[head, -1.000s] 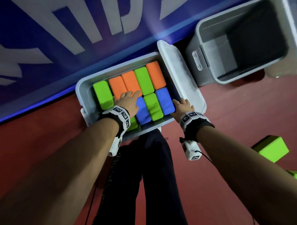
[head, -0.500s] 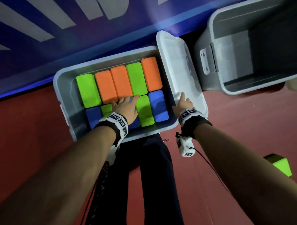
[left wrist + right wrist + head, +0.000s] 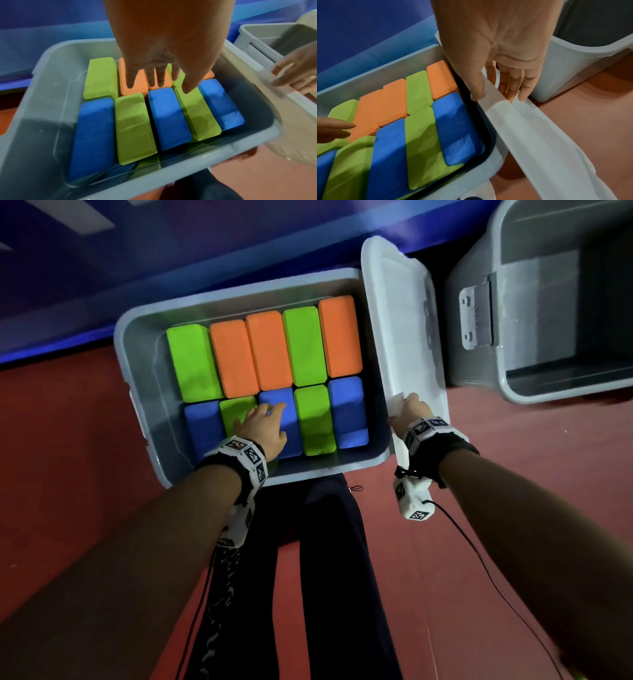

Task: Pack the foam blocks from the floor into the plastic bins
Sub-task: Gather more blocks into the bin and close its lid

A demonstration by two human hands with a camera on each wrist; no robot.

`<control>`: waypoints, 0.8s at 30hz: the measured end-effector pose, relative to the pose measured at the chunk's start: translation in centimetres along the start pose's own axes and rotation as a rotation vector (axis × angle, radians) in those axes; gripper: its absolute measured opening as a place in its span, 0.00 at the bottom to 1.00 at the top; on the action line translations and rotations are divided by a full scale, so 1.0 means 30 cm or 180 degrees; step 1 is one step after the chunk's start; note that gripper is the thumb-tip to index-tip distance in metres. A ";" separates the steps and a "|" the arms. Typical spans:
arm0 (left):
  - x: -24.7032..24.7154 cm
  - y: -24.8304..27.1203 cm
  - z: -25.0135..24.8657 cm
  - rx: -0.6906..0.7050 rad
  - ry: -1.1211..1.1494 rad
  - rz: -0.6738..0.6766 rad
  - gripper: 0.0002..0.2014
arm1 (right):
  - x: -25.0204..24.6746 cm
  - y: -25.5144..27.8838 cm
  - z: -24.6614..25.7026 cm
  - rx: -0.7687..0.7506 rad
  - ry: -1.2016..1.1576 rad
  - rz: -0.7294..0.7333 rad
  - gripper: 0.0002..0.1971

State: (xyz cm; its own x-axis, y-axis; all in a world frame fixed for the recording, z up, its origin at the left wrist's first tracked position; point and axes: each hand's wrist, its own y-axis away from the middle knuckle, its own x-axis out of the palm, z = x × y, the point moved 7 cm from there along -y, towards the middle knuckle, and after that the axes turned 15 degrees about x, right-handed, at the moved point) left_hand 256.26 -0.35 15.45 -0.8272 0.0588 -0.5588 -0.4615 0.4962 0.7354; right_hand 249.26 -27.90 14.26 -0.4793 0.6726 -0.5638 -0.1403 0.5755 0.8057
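Note:
A grey plastic bin (image 3: 144, 378) on the red floor holds two rows of foam blocks: green (image 3: 193, 362), orange (image 3: 233, 357) and blue (image 3: 347, 409) ones packed side by side. My left hand (image 3: 263, 426) hovers flat inside the bin over the middle blue block (image 3: 168, 117), fingers (image 3: 159, 75) straight and spread, holding nothing. The white lid (image 3: 400, 320) stands tilted along the bin's right side. My right hand (image 3: 496, 88) grips the lid's (image 3: 530, 135) near edge, thumb on the inner face and fingers behind it.
A second, empty grey bin (image 3: 548, 302) stands just right of the lid, also in the right wrist view (image 3: 573, 67). A blue wall runs behind both bins. My dark trouser legs (image 3: 329, 542) are directly in front of the filled bin.
My left hand has drawn back from the orange blocks to the blue one. My right hand left the bin's right edge and took hold of the lid. The view shifted, dropping the loose green floor block from sight.

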 end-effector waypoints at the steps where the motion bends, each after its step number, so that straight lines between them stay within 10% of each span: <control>1: 0.004 0.010 0.010 0.0013 -0.0006 0.0004 0.29 | -0.005 0.011 -0.005 -0.0002 0.0049 -0.0004 0.21; 16: 0.265 -0.185 -0.052 0.0613 -0.1034 0.0285 0.40 | 0.076 -0.014 -0.041 -0.0336 -0.0211 -0.0212 0.25; 24: 0.293 -0.213 -0.077 0.0855 -0.1353 -0.0614 0.30 | 0.064 -0.059 -0.033 -0.0431 -0.0203 -0.0280 0.23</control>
State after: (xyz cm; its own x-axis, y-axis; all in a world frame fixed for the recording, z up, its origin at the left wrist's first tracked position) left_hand 251.19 -5.01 6.71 -0.5072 0.2624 -0.8209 -0.4480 0.7334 0.5113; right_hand 247.73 -28.07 11.93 -0.4048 0.6529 -0.6402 -0.2969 0.5684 0.7673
